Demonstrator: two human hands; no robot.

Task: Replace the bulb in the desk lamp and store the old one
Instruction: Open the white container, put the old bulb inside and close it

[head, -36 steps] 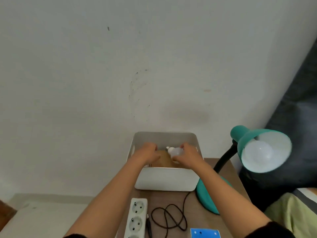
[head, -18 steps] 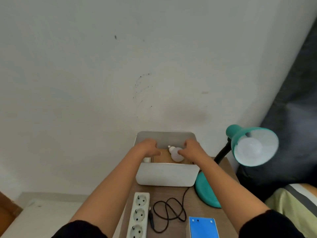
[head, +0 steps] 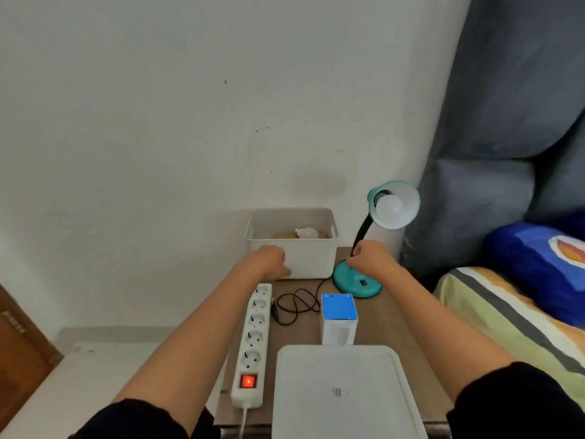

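Note:
A white storage bin (head: 311,261) stands at the back of the small wooden table (head: 391,331). A white bulb (head: 306,232) lies inside it on something brown, apart from both hands. The teal desk lamp (head: 356,282) stands right of the bin, and its shade (head: 408,198) faces me with a white bulb (head: 390,208) screwed in. My left hand (head: 271,260) is in front of the bin's front wall with its fingers curled and nothing in them. My right hand (head: 369,259) hovers over the lamp's base beside the black neck, fingers curled and holding nothing.
A white power strip (head: 253,337) with a lit red switch lies at the table's left. The lamp's black cord (head: 296,307) is coiled beside a blue and white bulb box (head: 338,318). A white lid (head: 342,394) lies nearest me. A bed (head: 506,312) borders the table on the right.
Both hands have come out of the bin and back toward me, leaving the bulb inside. The view has pulled back and tilted down, showing more of the table.

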